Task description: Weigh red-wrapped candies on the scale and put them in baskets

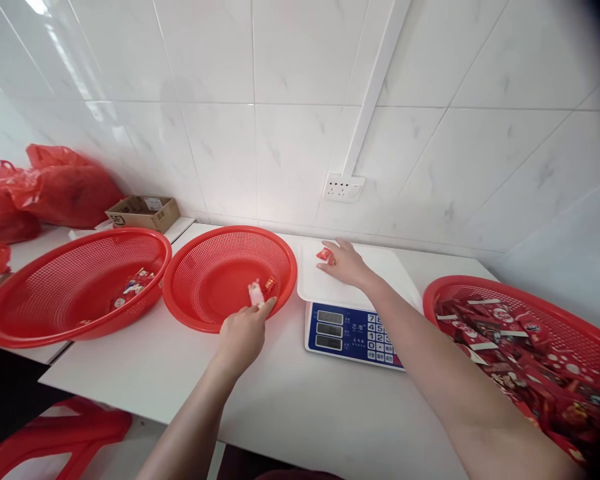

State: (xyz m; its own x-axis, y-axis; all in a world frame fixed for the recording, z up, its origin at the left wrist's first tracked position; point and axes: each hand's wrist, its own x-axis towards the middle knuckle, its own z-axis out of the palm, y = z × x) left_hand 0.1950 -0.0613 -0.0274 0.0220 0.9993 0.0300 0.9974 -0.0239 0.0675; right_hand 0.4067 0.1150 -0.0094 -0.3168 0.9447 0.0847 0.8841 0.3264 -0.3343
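Beside scale (pixel 353 337), basket (pixel 473 283) of packets (pixel 520 360); right forearm (pixel 420 333) partly hides keypad (pixel 379 339).

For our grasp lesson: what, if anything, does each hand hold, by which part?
Right grip: at least one small shiny red packet, part unclear. Left grip: near end of pale oblong packet, hold uncertain.

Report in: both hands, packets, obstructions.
Left hand at pink-white packet, middle basket. Right hand around red packet, at scale tray. No obstruction visible.
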